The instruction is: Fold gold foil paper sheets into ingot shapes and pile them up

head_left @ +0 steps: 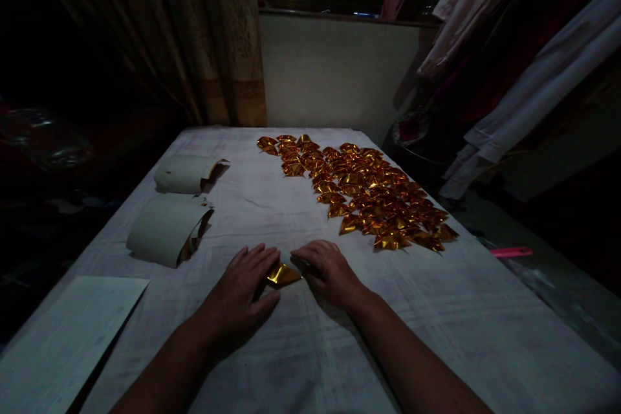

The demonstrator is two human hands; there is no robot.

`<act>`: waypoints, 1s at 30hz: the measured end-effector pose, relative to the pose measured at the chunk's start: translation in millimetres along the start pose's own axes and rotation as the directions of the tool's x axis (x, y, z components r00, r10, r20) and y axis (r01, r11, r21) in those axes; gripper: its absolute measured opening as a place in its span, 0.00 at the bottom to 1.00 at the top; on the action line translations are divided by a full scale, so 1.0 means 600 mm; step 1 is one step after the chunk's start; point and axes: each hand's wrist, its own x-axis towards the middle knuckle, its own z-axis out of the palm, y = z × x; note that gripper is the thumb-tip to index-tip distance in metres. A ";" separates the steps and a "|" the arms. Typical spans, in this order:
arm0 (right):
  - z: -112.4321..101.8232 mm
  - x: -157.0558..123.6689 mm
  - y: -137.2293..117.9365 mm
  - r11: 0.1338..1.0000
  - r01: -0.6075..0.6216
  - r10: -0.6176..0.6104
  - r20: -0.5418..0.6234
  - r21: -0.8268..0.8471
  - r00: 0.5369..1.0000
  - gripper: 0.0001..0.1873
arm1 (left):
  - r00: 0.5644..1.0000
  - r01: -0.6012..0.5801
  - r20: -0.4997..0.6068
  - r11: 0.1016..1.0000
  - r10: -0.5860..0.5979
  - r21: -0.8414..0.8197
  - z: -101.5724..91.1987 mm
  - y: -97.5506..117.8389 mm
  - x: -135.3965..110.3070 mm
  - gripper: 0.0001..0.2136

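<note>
A dim room, seen from above a person's two bare hands on a desk (252, 349) covered by a pale checked cloth. Between the hands, near the middle of the desk, lies one shiny gold foil piece (284, 275), folded to a pointed end on the right. The left hand (243, 286) is open, palm down, its fingers together and its thumb spread, with the piece's left end in the gap between. The right hand (330, 273) has bent fingers close to the piece's right tip; whether it grips the foil cannot be told.

Beyond the right hand, a large cluster of similar gold pieces (350, 179) spreads to the far side of the desk. On the left are two curved grey cards (162, 229), one behind the other, and nearer, a flat pale sheet (72, 336). Behind hangs a brown curtain (233, 32); clothes (538, 90) hang at right.
</note>
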 end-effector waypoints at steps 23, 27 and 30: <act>0.004 0.014 -0.045 0.920 0.062 -0.078 -0.024 -0.386 0.997 0.09 | 0.943 -0.146 -0.304 0.989 0.135 -0.012 -0.029 0.055 0.013 0.10; 0.001 0.014 -0.044 0.914 0.031 -0.042 -0.017 -0.405 0.999 0.07 | 0.953 -0.141 -0.270 0.990 0.139 0.015 -0.020 0.051 0.021 0.10; 0.004 0.014 -0.044 0.923 0.057 -0.071 -0.024 -0.381 0.997 0.06 | 0.973 -0.088 -0.211 0.996 0.088 0.011 -0.008 0.037 0.020 0.12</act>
